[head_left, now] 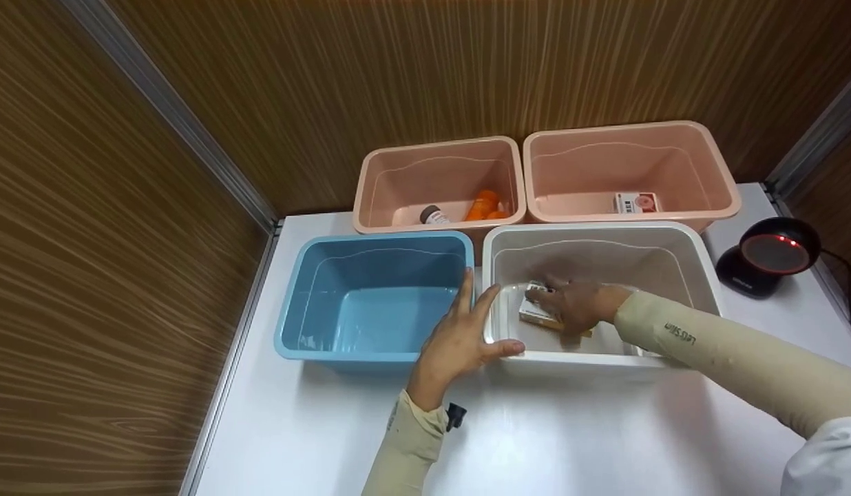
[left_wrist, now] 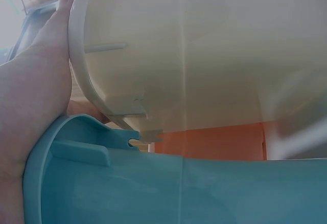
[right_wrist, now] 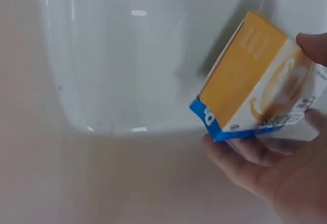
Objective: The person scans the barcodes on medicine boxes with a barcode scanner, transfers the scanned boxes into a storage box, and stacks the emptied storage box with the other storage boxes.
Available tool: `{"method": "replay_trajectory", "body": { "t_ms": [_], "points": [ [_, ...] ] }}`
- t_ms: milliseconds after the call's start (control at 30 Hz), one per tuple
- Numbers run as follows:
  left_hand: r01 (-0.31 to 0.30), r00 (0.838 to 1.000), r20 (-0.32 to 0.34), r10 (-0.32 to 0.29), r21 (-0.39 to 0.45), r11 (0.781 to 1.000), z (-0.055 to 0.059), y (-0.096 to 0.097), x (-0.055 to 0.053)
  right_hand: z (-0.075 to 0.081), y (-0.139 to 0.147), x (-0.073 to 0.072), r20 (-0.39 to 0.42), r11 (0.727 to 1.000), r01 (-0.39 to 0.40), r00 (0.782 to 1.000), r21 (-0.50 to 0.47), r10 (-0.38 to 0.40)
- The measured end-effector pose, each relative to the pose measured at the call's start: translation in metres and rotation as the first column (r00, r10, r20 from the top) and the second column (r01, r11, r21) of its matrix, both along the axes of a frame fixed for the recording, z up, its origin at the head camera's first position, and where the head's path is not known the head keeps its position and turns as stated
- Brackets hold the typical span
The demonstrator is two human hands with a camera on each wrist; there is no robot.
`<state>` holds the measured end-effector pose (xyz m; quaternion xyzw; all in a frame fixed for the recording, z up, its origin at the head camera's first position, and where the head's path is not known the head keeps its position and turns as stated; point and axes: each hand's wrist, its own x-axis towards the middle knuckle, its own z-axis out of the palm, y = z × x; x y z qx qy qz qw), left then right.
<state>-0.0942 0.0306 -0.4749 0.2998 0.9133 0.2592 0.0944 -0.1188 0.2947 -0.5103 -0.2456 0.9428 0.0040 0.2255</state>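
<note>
Inside the white bin (head_left: pixel 704 275), my right hand (head_left: pixel 580 304) reaches down over a small carton (head_left: pixel 536 313). In the right wrist view the carton (right_wrist: pixel 250 70) is orange-yellow and white with a blue edge; the thumb and fingers pinch it from opposite sides, near the bin's floor. My left hand (head_left: pixel 456 341) lies with fingers spread across the neighbouring rims of the white bin and the blue bin (head_left: pixel 377 357). The left wrist view shows that hand (left_wrist: pixel 38 86) against the outer edges of both bins.
Behind stand two pink bins. The left one (head_left: pixel 439 146) has a dark-capped bottle (head_left: pixel 436 216) and orange bottles (head_left: pixel 484 205); the right one (head_left: pixel 618 131) has a white and red carton (head_left: pixel 635 202). A black scanner (head_left: pixel 770 256) with red lights stands at right.
</note>
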Motion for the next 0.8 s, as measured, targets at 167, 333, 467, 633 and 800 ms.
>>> {"method": "replay_trajectory", "body": {
  "t_ms": [167,333,467,633,800],
  "points": [
    [0.015,0.999,-0.041,-0.015,0.001,1.0,0.001,-0.001,0.002,0.018,-0.002,0.004,-0.144,0.998,-0.054,0.988,-0.02,0.051],
    [0.018,0.998,-0.053,-0.017,0.013,1.0,0.0,-0.001,0.002,0.037,0.003,0.006,-0.339,0.99,-0.101,0.939,-0.1,0.062],
    [0.013,0.999,-0.037,-0.013,0.014,1.0,0.0,-0.001,0.002,0.05,0.01,0.012,-0.426,0.971,-0.173,0.901,-0.166,0.087],
    [0.006,1.0,0.01,-0.006,0.003,1.0,0.0,0.0,0.0,0.07,0.022,0.025,-0.457,0.961,-0.175,0.888,-0.216,0.059],
    [0.005,0.999,0.045,-0.005,0.001,1.0,0.001,0.0,-0.001,0.093,0.035,0.04,-0.449,0.956,-0.112,0.893,-0.27,-0.022]
  ]
}}
